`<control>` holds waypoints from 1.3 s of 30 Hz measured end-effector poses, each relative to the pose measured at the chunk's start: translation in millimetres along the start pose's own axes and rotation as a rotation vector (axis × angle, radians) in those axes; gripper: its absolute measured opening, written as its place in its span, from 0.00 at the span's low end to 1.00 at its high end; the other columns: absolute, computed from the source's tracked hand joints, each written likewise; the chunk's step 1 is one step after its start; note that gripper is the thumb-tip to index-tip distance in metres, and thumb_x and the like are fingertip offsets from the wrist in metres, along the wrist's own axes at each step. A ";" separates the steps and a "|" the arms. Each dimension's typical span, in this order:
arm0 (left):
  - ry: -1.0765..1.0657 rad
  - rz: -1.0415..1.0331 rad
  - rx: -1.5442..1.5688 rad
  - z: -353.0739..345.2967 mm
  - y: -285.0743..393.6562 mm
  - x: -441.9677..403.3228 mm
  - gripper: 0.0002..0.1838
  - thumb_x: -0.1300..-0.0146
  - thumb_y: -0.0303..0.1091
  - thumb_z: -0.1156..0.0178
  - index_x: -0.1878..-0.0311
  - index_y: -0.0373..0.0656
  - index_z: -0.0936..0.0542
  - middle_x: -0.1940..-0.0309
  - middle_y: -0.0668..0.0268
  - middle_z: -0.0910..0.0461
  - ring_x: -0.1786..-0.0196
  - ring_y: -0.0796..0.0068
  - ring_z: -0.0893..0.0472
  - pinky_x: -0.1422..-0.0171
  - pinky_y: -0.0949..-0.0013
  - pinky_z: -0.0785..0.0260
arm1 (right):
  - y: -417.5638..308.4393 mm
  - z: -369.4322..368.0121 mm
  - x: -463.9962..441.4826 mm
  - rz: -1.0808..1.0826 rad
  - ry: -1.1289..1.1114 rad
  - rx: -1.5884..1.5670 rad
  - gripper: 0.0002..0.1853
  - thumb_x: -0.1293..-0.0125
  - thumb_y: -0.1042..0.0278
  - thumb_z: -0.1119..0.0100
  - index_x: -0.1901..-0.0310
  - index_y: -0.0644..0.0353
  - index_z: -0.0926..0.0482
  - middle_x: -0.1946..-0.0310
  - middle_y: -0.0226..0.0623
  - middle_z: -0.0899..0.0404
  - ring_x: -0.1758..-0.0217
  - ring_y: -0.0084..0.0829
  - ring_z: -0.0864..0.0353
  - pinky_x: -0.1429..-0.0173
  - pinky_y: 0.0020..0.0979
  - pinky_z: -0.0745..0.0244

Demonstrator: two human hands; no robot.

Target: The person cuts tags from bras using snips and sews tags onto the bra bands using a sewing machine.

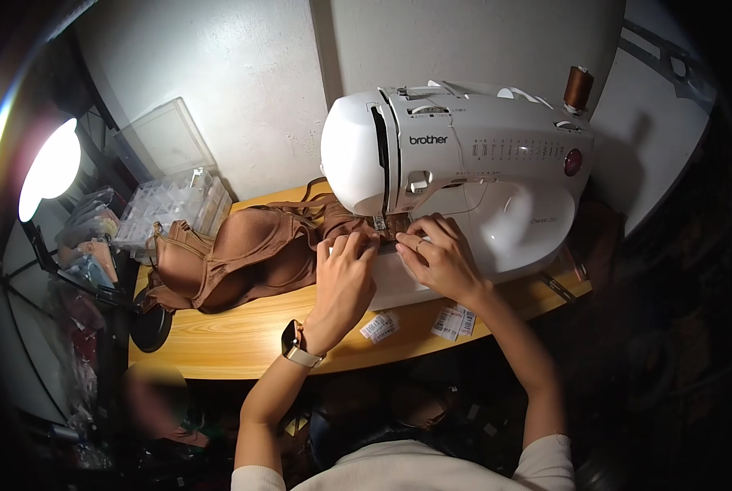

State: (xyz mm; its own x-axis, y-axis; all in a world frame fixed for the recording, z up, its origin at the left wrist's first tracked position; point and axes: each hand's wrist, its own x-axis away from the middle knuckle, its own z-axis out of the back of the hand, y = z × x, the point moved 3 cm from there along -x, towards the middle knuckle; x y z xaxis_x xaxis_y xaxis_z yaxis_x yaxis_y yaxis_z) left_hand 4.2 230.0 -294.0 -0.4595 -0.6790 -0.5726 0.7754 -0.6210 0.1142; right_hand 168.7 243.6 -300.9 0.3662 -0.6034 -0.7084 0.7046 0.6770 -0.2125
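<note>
A brown bra (pixel 243 245) lies across the left of the table, its far end running under the needle area of a white sewing machine (pixel 472 147). My left hand (pixel 347 266), a watch on its wrist, presses curled fingers on the brown fabric just left of the presser foot (pixel 380 222). Close to the foot on the right, my right hand (pixel 441 258) pinches the fabric's edge between thumb and fingers; a ring shows on one finger. The exact spot under the needle is partly hidden by my fingers.
Paper labels (pixel 456 322) lie at the table's (pixel 243 348) front edge. A lit lamp (pixel 51 168) stands at left, near a clear compartment box (pixel 173 204) and small plastic bags (pixel 92 245). A brown thread spool (pixel 578 88) tops the machine. The wall rises behind.
</note>
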 end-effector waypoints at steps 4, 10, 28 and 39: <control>0.132 0.087 0.016 21.7 -20.8 17.6 0.22 0.51 0.19 0.45 0.50 0.42 0.22 0.58 0.63 0.22 0.54 0.65 0.26 0.49 0.63 0.38 | 2.6 -1.5 1.5 0.000 0.012 -0.017 0.09 0.45 0.71 0.36 0.62 0.62 0.17 0.67 0.35 0.23 0.63 0.34 0.26 0.56 0.32 0.30; 0.029 0.432 -0.431 48.1 -111.7 60.2 0.50 0.58 0.24 0.37 0.28 0.44 0.50 0.34 0.51 0.42 0.30 0.47 0.46 0.28 0.46 0.57 | 2.9 -2.6 1.2 -0.007 0.002 0.000 0.09 0.44 0.70 0.37 0.62 0.62 0.17 0.67 0.36 0.23 0.61 0.34 0.26 0.55 0.33 0.30; -0.726 0.191 -0.637 10.8 -160.3 57.0 0.64 0.63 0.68 0.34 0.34 0.23 0.45 0.34 0.43 0.42 0.26 0.49 0.53 0.27 0.37 0.77 | 4.7 -4.0 1.0 -0.004 0.011 -0.003 0.12 0.43 0.66 0.38 0.60 0.63 0.17 0.66 0.35 0.23 0.59 0.32 0.27 0.52 0.33 0.33; -1.062 0.372 -1.173 -59.1 -209.7 38.8 0.33 0.34 0.39 0.60 0.30 0.29 0.50 0.33 0.53 0.39 0.31 0.60 0.40 0.31 0.50 0.61 | 4.9 -1.2 -1.3 -0.035 -0.021 -0.050 0.12 0.42 0.65 0.39 0.59 0.63 0.17 0.63 0.36 0.23 0.57 0.33 0.27 0.50 0.33 0.35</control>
State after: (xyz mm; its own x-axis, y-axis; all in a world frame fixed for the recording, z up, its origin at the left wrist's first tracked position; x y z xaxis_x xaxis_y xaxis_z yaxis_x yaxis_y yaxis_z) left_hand -150.6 357.0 -388.2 0.1280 -0.9738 0.1878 0.5637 -0.0843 -0.8217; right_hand 170.9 248.3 -301.8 0.3549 -0.6352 -0.6860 0.6861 0.6754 -0.2704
